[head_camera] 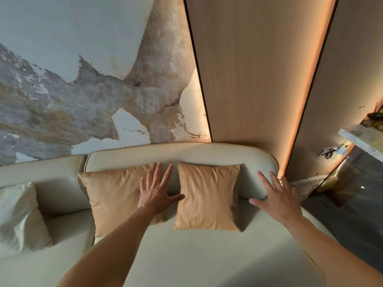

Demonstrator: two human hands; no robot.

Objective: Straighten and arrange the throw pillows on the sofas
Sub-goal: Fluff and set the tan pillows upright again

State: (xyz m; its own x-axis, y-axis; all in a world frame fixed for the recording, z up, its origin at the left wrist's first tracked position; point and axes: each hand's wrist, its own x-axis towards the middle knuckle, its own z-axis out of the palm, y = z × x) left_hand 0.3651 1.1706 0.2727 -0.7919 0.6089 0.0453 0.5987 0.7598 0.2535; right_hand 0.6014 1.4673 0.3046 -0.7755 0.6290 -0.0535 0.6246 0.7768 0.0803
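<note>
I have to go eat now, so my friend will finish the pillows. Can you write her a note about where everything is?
Left hand: open, empty, over the gap between both tan pillows.
Right hand: open, empty, right of the right tan pillow.
Both tan pillows lean on the sofa backrest; the right one looks straight, the left tan pillow tilts slightly.
Left to do: the white pillow, slumped and crumpled at far left.

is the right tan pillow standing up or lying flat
Standing up: the right tan pillow leans against the sofa backrest, bottom edge on the seat.
</note>
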